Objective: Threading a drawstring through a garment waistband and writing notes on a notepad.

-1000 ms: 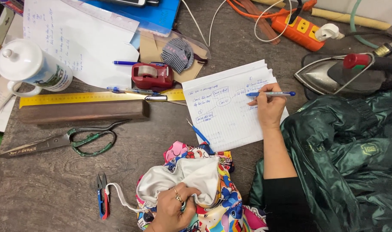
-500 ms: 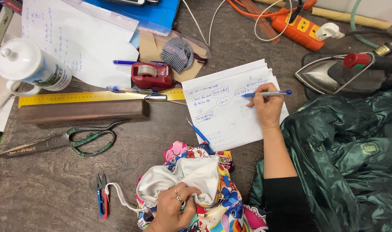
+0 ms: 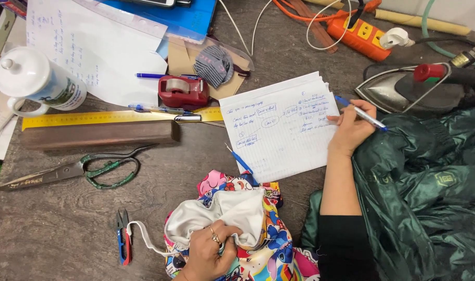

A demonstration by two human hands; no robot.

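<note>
Two hands work at mid-frame. Colourful fabric bundle (image 3: 237, 229), lower centre, is clenched by the left hand (image 3: 209, 255). Notepad (image 3: 281, 127), centre, runs its long axis upper-left to lower-right. Right hand (image 3: 352, 127) grasps a blue pen (image 3: 365, 115) lying diagonally, tip toward lower right, at the pad's right edge.

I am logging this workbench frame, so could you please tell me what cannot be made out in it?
Head view:
- Handwriting on the white sheets: too small to read.
- Colourful garment: cut off by the bottom edge, partly under the left hand.
- Table under the green fabric: hidden by it.
- Pen in the right hand: its middle is hidden by the fingers.
- Blue folder: cut off by the top edge.
</note>
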